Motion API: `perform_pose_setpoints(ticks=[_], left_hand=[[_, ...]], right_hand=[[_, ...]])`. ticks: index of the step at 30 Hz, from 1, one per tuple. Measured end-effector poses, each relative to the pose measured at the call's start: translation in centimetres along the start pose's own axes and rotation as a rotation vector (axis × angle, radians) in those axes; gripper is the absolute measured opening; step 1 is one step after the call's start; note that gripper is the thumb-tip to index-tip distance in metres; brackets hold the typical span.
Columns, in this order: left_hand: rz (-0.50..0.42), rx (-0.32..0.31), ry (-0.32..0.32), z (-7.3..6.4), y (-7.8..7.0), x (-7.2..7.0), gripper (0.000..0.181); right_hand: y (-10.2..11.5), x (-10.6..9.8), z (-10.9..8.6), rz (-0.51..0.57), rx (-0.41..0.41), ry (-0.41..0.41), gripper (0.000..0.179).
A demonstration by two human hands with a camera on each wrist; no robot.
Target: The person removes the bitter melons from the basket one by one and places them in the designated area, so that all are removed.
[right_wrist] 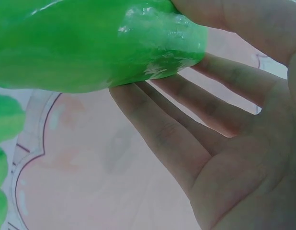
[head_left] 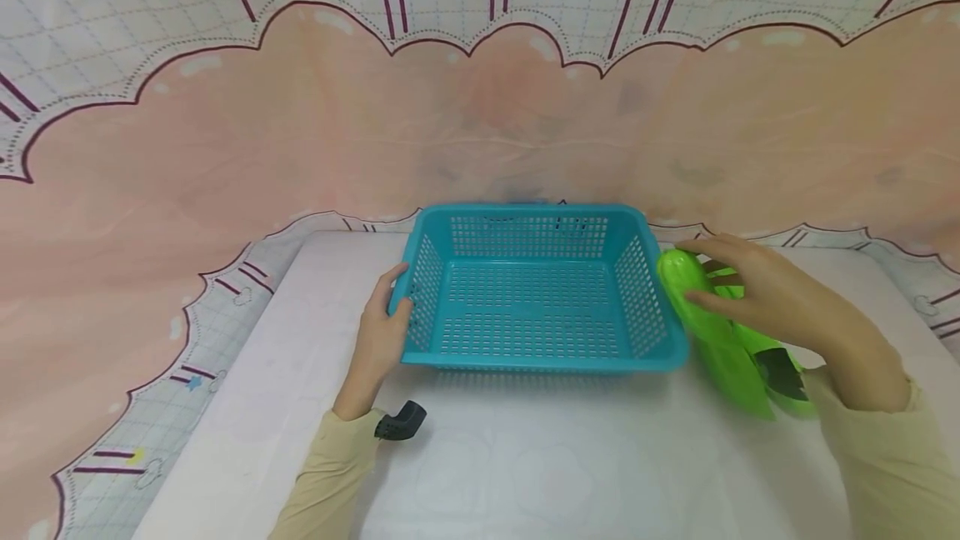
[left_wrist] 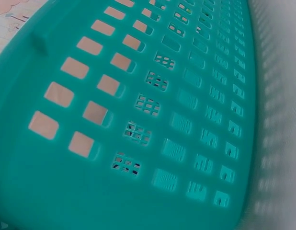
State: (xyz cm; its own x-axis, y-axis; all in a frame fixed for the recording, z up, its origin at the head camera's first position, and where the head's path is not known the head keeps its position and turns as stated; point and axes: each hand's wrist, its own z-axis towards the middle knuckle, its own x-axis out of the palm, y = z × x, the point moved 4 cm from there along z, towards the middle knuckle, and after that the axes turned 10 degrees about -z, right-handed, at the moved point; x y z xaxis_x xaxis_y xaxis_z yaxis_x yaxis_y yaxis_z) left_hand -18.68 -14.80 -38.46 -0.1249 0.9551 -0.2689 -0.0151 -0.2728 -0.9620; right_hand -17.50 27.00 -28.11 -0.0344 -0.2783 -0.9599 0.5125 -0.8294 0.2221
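A teal plastic basket (head_left: 532, 361) with perforated walls sits on the white table, its inside bare. My left hand (head_left: 381, 336) grips the basket's left rim, thumb toward the inside. In the left wrist view the basket's perforated wall (left_wrist: 105, 191) fills most of the picture and the hand is out of sight. To the right, my right hand (head_left: 768, 294) holds a glossy bright green object (head_left: 708, 315) by its rounded end, between thumb and fingers. It is long with leaf-like parts, its exact kind unclear. In the right wrist view, the fingers (right_wrist: 172, 139) touch the green object's underside (right_wrist: 90, 52).
More green lobes (right_wrist: 6, 117) show at the left of the right wrist view. A dark wrist camera (head_left: 401, 422) sits by the left sleeve. Behind the white table (head_left: 480, 457) hangs a patterned cloth (head_left: 495, 123) in pink and white.
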Motion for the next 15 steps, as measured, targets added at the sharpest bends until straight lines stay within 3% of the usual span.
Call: perform_pose_setpoints(ticks=[15], left_hand=[[0.000, 0.000, -0.005, 0.0, 0.0, 0.1, 0.053]], right_hand=[[-3.5, 0.9, -3.0, -0.072, 0.014, -0.077, 0.060]])
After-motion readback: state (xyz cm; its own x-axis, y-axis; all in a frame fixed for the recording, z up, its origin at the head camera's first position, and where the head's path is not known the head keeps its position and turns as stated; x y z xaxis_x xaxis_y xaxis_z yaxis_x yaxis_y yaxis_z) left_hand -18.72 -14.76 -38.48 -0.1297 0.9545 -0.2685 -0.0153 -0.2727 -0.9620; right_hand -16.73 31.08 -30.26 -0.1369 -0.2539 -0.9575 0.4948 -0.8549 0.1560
